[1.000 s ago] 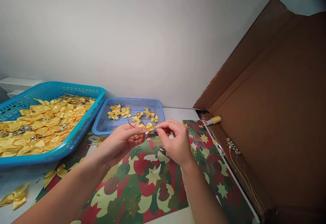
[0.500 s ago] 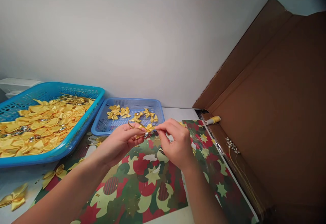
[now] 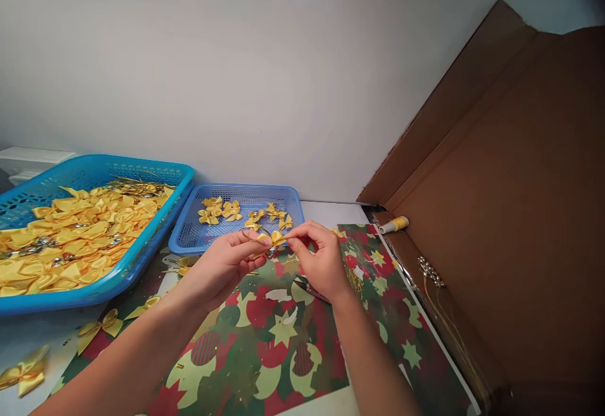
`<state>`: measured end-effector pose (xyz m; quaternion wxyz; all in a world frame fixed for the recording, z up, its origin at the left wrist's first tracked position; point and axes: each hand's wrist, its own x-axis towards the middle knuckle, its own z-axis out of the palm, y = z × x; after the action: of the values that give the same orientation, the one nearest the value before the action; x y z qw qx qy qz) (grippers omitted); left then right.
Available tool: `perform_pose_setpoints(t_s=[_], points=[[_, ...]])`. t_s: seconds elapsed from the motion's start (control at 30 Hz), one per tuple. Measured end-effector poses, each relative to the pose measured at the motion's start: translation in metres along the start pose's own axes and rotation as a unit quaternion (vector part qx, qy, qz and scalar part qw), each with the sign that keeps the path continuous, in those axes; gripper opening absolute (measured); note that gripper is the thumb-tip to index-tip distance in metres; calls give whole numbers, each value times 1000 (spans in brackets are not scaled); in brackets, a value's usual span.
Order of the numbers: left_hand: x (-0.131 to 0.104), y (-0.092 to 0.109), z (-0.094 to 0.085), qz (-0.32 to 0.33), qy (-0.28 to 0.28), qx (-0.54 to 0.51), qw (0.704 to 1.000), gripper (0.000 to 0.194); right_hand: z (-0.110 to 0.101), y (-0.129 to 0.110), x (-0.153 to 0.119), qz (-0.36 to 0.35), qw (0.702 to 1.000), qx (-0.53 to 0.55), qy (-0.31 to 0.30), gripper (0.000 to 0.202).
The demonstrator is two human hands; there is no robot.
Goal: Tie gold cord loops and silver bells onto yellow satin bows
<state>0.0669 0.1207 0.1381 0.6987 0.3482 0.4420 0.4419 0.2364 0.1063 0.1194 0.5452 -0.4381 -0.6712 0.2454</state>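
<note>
Between my two hands is a yellow ribbon bow (image 3: 278, 237) with a small silvery bell (image 3: 271, 253) below it. My left hand (image 3: 239, 253) pinches the bow's left side, and a thin gold cord loop (image 3: 246, 233) rises over those fingers. The fingertips of my right hand (image 3: 319, 258) are closed at the bow's right edge, on a ribbon tail or cord end too small to tell apart. Under my right wrist lies a dark pointed tool (image 3: 309, 288), partly hidden. Just beyond my hands, a small blue basket (image 3: 189, 239) holds several yellow bows (image 3: 220, 210).
A large blue basket (image 3: 142, 271) heaped with yellow bows stands at the left. Loose bows (image 3: 101, 328) lie before it. Patterned paper (image 3: 283, 328) covers the tabletop. Along the right, a cardboard wall (image 3: 501, 202) rises beside a thread spool (image 3: 394, 224) and a cluster of silvery bells (image 3: 430, 271).
My right hand has shifted slightly left, and its forearm has swung left, showing more of the dark tool. The bow remains between both hands.
</note>
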Motion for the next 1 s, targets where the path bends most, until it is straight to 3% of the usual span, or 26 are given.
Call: perform_pose_setpoints(t_s=[0.2, 0.43, 0.73, 0.83, 0.9, 1.0], points=[[1, -2, 1, 3, 21, -17, 1000, 30, 14, 24, 0, 80, 990, 113, -9, 11], [3, -6, -2, 42, 38, 20, 998, 35, 28, 31, -4, 152, 960, 235, 6, 19], [6, -11, 0, 64, 48, 23, 997, 38, 39, 39, -5, 151, 959, 239, 20, 21], [5, -10, -1, 85, 54, 51, 994, 39, 28, 31, -4, 99, 980, 169, 42, 17], [3, -9, -2, 109, 68, 91, 987, 38, 19, 21, -4, -3, 994, 36, 101, 18], [-1, -9, 0, 149, 89, 133, 976, 37, 10, 5, -8, -158, 968, -144, 134, 13]])
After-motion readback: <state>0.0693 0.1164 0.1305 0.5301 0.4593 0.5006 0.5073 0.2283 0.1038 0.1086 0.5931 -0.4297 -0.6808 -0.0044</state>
